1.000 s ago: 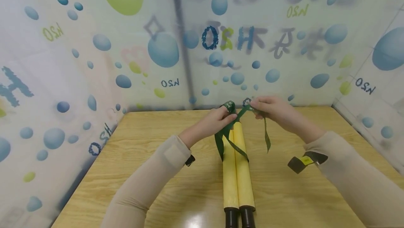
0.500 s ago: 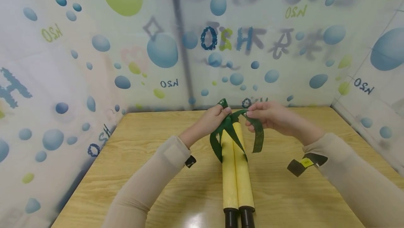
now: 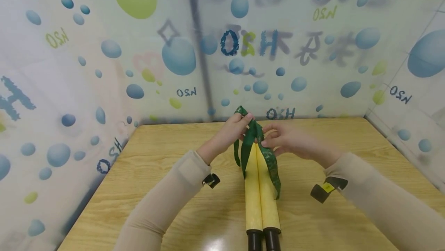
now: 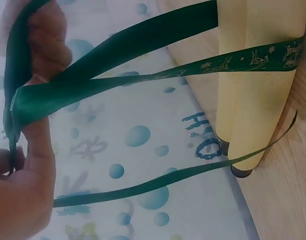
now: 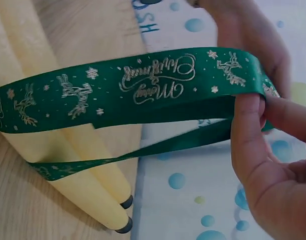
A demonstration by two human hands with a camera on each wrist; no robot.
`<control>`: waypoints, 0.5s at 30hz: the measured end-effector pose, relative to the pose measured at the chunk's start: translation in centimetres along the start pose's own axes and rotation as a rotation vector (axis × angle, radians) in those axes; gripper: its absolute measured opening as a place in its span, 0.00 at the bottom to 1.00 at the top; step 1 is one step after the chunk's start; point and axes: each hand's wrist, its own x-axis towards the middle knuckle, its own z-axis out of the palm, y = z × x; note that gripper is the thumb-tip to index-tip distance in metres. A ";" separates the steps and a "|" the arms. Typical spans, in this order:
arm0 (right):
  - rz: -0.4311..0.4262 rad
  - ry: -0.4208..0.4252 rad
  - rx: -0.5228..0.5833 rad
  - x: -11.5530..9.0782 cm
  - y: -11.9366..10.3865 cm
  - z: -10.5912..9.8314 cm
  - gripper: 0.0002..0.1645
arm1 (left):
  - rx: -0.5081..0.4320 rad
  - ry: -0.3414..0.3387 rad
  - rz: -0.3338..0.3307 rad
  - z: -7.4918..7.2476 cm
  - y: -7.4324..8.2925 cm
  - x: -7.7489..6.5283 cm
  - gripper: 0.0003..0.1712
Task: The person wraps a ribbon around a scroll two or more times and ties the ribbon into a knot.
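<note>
A pale yellow scroll (image 3: 253, 200) with two rolled halves side by side lies lengthwise on the table, its near ends capped in dark brown knobs (image 3: 272, 238). Green ribbon (image 5: 158, 85) printed with gold reindeer and "Merry Christmas" passes around it. At the scroll's far end my left hand (image 3: 231, 129) pinches the ribbon, which loops up above the thumb. Close on the right, my right hand (image 3: 290, 141) holds another stretch of ribbon between thumb and fingers; a tail hangs down over the right roll. In the left wrist view, one ribbon end (image 4: 142, 186) dangles loose.
The wood-grain table (image 3: 167, 204) extends on both sides of the scroll. Behind it and at the sides hangs a pale curtain (image 3: 146, 58) with blue and green drops. A dark strap with a yellow label (image 3: 326, 187) sticks out from the right wrist.
My right hand has moved left and slightly down, bringing its ribbon close to my left hand. That ribbon tail now drapes over the right roll. My left hand has shifted slightly left.
</note>
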 end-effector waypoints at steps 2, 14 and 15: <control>-0.004 -0.004 -0.051 0.4 0.2 0.5 0.33 | 0.011 -0.012 0.014 0.0 0.1 -0.1 0.20; -0.148 0.278 -0.450 1.6 1.2 1.2 0.14 | -0.032 -0.110 0.075 0.1 -0.2 -0.5 0.19; -0.149 0.274 -0.415 1.6 1.4 1.2 0.15 | -0.035 -0.111 0.068 0.1 -0.2 -0.5 0.19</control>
